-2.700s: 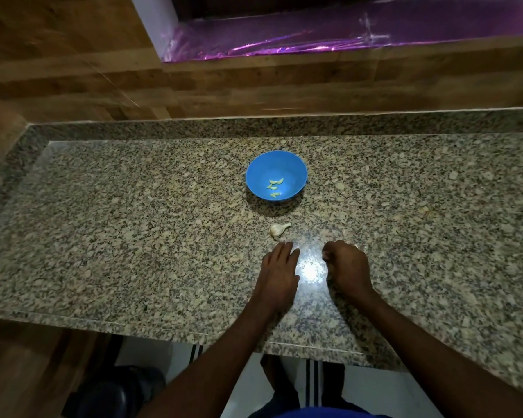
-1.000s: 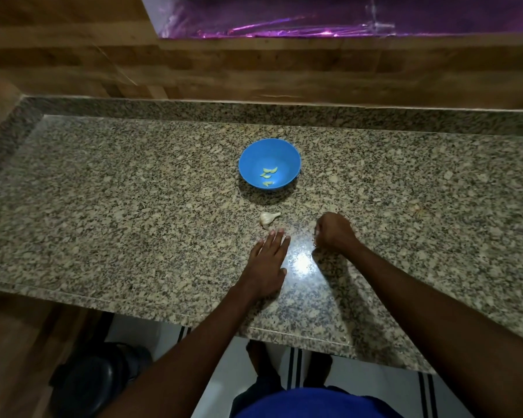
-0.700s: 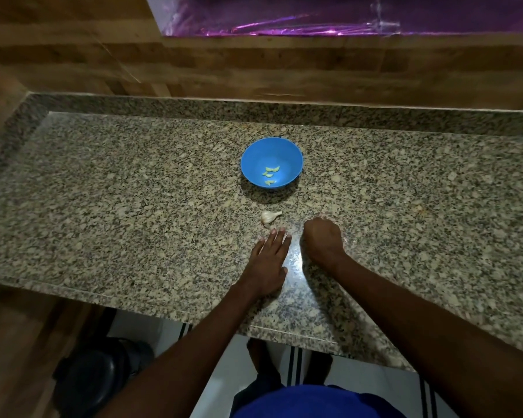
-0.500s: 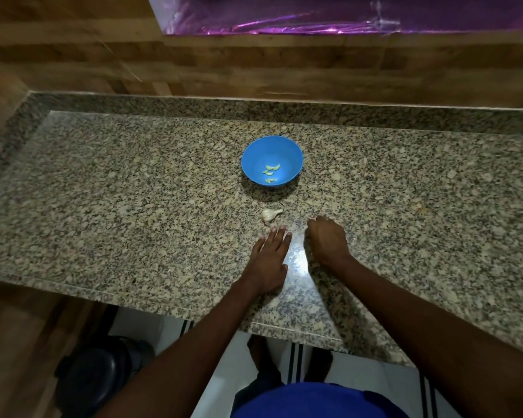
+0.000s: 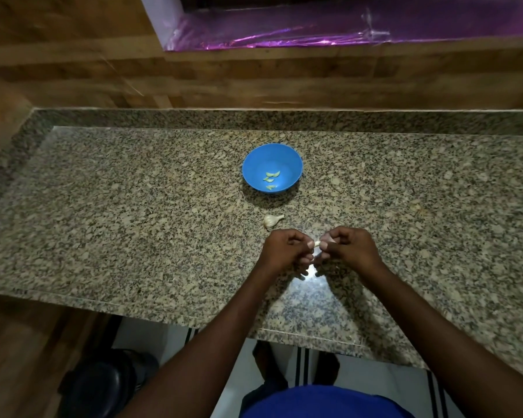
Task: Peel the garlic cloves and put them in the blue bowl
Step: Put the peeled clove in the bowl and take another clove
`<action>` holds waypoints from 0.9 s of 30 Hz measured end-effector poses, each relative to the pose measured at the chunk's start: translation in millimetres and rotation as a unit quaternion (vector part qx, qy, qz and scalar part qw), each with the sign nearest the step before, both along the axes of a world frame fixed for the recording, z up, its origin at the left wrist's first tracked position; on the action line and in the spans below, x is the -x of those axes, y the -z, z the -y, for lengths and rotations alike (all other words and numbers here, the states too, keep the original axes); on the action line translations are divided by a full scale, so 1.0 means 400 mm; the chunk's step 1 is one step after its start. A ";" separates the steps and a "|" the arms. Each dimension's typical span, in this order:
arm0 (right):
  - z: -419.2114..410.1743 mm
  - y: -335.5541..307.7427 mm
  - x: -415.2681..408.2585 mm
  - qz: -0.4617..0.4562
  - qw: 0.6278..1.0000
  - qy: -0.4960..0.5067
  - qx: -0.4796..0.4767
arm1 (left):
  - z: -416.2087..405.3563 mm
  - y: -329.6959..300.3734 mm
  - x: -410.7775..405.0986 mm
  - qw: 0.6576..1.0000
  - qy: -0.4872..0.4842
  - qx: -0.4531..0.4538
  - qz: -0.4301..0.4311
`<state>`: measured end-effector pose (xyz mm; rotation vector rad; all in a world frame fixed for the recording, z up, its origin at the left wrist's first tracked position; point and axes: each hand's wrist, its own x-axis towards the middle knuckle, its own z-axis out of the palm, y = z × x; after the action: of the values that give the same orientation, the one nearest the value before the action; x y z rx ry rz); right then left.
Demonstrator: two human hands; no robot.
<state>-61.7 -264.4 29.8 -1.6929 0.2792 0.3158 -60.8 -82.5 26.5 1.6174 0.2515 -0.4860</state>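
Note:
A blue bowl stands in the middle of the granite counter with several pale peeled cloves inside. A partial garlic bulb lies on the counter just in front of the bowl. Nearer to me, both hands meet above the counter around a small pale garlic clove. My right hand pinches the clove between thumb and fingers. My left hand is curled, its fingertips touching the clove's other end. Most of the clove is hidden by the fingers.
The granite counter has a raised back edge and a wooden wall behind. A purple foil strip runs above. The counter's front edge lies close to my body. A dark round object sits on the floor below left.
My left hand lifted from lying flat on the counter and curled. My right hand rose too, and both now meet around a clove. The bulb and bowl stayed put.

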 end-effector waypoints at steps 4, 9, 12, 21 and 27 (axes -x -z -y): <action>0.004 -0.025 0.003 0.002 1.000 0.004 -0.016 | 0.000 -0.018 -0.014 0.998 0.052 0.009 -0.018; 0.006 -0.051 -0.016 0.017 0.986 -0.142 0.087 | -0.002 -0.046 -0.029 0.992 0.118 -0.043 0.009; 0.003 -0.073 -0.028 0.002 0.974 -0.211 0.088 | -0.011 -0.058 -0.037 0.984 0.153 -0.080 0.035; -0.022 -0.081 -0.033 -0.125 0.977 -0.151 -0.079 | -0.016 -0.073 -0.030 0.982 0.167 -0.073 0.048; -0.022 -0.066 -0.049 -0.206 0.958 -0.140 -0.140 | -0.024 -0.086 -0.053 0.972 0.190 -0.121 0.064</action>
<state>-42.0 -255.5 56.1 -1.3730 0.2837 0.8833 -39.6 -73.1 60.9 1.9400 -0.1039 -0.6578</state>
